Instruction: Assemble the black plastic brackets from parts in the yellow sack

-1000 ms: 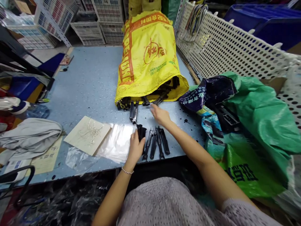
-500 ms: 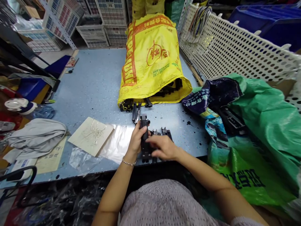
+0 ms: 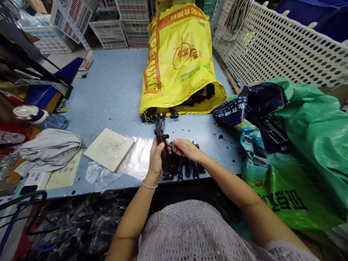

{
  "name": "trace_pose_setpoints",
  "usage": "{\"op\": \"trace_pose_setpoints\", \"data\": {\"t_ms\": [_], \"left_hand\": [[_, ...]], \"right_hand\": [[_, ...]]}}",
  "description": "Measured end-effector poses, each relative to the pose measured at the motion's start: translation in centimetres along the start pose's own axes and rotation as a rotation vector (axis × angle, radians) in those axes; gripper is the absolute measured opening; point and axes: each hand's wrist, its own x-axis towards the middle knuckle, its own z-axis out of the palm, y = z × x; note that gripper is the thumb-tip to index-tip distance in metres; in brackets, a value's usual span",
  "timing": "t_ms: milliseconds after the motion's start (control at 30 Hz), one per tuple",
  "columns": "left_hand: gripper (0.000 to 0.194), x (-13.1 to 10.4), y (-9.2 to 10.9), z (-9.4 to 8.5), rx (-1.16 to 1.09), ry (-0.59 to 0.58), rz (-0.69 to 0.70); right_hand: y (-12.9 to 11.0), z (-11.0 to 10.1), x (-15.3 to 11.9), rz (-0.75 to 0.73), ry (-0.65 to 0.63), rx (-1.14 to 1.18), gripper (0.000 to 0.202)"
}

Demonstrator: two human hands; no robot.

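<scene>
My left hand (image 3: pixel 155 160) is wrapped round a long black plastic part (image 3: pixel 165 156), held upright near the table's front edge. A small knob juts from the part's right side near the top. My right hand (image 3: pixel 188 149) is closed in a pinch just right of the part, by the left fingertips; what it pinches is too small or hidden to name. Several similar black pieces (image 3: pixel 187 167) lie under and beside my right hand. Beyond my left hand, more black pieces (image 3: pixel 160 121) lie at the mouth of a yellow woven sack (image 3: pixel 181 59).
A beige square board (image 3: pixel 108 148) with tiny pale bits lies left on the blue table (image 3: pixel 108 83), beside clear plastic film (image 3: pixel 136 157). Farther left are a grey cloth (image 3: pixel 51 148) and a bottle (image 3: pixel 40 117). On the right, a green sack (image 3: pixel 307 119) holds black parts, near a white perforated basket (image 3: pixel 272 47).
My right hand has moved from across the black part's front to its upper right side, fingers now pinched. The part tilts slightly in my left hand. The whole view has shifted a little.
</scene>
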Motion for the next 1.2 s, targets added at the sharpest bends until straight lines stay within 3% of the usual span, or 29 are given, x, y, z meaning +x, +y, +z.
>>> {"op": "trace_pose_setpoints", "data": {"t_ms": [100,167,233,300,400,467,600,767,900,1000,1100,1200], "left_hand": [[0.031,-0.1,0.1,-0.3,-0.008,0.042,0.012],[0.04,-0.7,-0.1,-0.6,0.069,0.041,0.109],[0.061,-1.3,-0.6,-1.3,0.203,0.073,0.251],[0.07,-1.7,-1.4,-2.6,0.33,0.127,0.294],[0.057,-1.3,-3.4,-4.5,0.402,0.142,0.13],[0.053,-0.9,-5.1,-4.9,0.391,0.131,0.041],[0.059,-0.8,-8.3,-3.5,0.488,0.1,0.076],[0.054,-1.6,-10.0,-2.1,0.829,0.101,0.275],[0.05,-1.8,-9.1,-2.8,0.86,0.097,0.326],[0.05,-1.2,-7.1,-4.0,0.71,0.154,0.286],[0.051,0.5,-4.2,-4.9,0.371,0.241,0.199],[0.055,2.4,-1.5,-4.5,-0.044,0.125,0.061]], "right_hand": [[0.2,1.9,-2.4,-0.085,0.006,-0.335,0.038],[0.8,3.5,-3.3,0.0,0.025,-0.355,0.036],[1.7,4.1,-3.6,0.106,-0.026,-0.258,0.041],[2.7,3.4,-3.5,0.12,-0.039,-0.278,0.041],[3.6,0.5,-3.2,0.061,0.115,-0.566,0.029],[3.6,-1.8,-2.8,0.113,0.139,-0.726,0.024],[2.2,-4.3,0.1,0.225,0.13,-0.841,0.026],[-0.1,-2.8,8.3,0.25,0.288,-0.861,0.045],[-0.2,-1.3,14.5,0.357,0.265,-0.729,0.063],[0.1,-1.8,16.1,0.378,0.239,-0.533,0.066],[0.1,-1.9,14.3,0.302,0.209,-0.43,0.054],[-0.6,-0.5,9.9,0.078,0.097,-0.294,0.047]]}}
